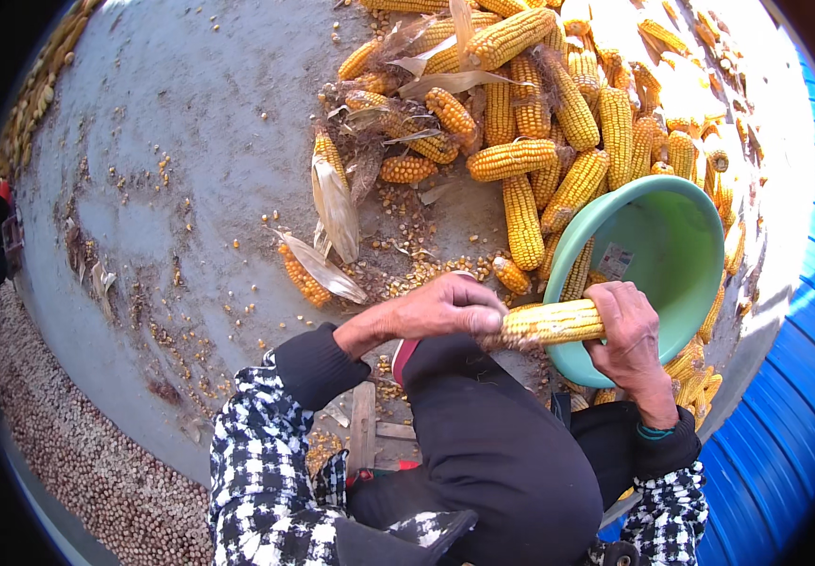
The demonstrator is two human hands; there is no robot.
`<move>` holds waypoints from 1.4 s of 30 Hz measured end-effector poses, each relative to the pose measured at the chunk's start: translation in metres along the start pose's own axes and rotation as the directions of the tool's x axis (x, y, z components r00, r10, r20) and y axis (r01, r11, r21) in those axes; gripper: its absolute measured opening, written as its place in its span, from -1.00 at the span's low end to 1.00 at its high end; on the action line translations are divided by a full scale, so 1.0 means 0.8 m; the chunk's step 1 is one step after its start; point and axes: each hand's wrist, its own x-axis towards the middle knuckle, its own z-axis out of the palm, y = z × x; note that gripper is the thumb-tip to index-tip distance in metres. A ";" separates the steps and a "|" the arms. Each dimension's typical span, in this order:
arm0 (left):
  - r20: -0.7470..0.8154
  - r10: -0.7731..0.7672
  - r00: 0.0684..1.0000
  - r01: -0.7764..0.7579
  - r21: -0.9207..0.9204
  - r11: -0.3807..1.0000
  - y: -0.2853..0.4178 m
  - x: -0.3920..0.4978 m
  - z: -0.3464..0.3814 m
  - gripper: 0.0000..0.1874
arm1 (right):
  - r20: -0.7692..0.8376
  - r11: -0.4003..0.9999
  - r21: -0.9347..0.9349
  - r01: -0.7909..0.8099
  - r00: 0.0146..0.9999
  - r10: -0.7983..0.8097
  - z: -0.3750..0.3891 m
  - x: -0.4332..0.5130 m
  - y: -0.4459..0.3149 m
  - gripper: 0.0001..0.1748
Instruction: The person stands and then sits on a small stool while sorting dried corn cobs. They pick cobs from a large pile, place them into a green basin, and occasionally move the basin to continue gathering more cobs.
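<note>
An ear of yellow corn point(556, 322) lies level across the gap between my two hands, above my bent knee and before the near-left rim of the basin. My right hand point(623, 336) wraps around its right end. Slightly blurred, my left hand point(446, 308) has its thumb and curled fingers at the ear's left end; some of the fingers are hidden. The green plastic basin point(680, 244) stands tilted just beyond my right hand, with a label on its inside. Dark trousers point(499, 439) cover my leg below the ear.
A large heap of corn ears point(513, 159) rises ahead and behind the basin. Husked ears point(336, 212) and loose kernels point(421, 272) lie on the concrete floor point(202, 127). Blue corrugated sheeting point(796, 368) runs along the right. A wooden stool point(363, 424) is partly under me.
</note>
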 end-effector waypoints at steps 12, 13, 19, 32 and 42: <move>-0.246 0.567 0.786 0.515 0.768 -0.380 0.026 0.104 -0.147 -0.55 | 0.510 0.345 0.459 -0.819 0.561 0.653 0.028 -0.075 0.116 -0.52; -0.251 0.536 0.806 0.506 0.762 -0.405 0.029 0.108 -0.149 -0.55 | 0.512 0.331 0.434 -0.838 0.532 0.675 0.033 -0.081 0.119 -0.52; -0.111 0.397 0.911 0.355 0.701 -0.619 0.054 0.092 -0.148 -0.48 | 0.301 0.692 0.282 -0.665 0.746 0.594 0.050 -0.093 0.146 -0.26; -0.202 0.625 0.754 -0.178 0.854 0.489 0.094 0.002 0.053 -0.36 | -0.035 0.883 0.463 -0.071 0.995 0.098 -0.025 -0.002 -0.002 -0.12; -0.556 0.296 0.776 -0.156 0.285 0.946 0.000 0.068 0.049 -0.40 | -0.006 0.618 0.745 -0.251 0.924 0.382 -0.032 -0.030 -0.001 -0.23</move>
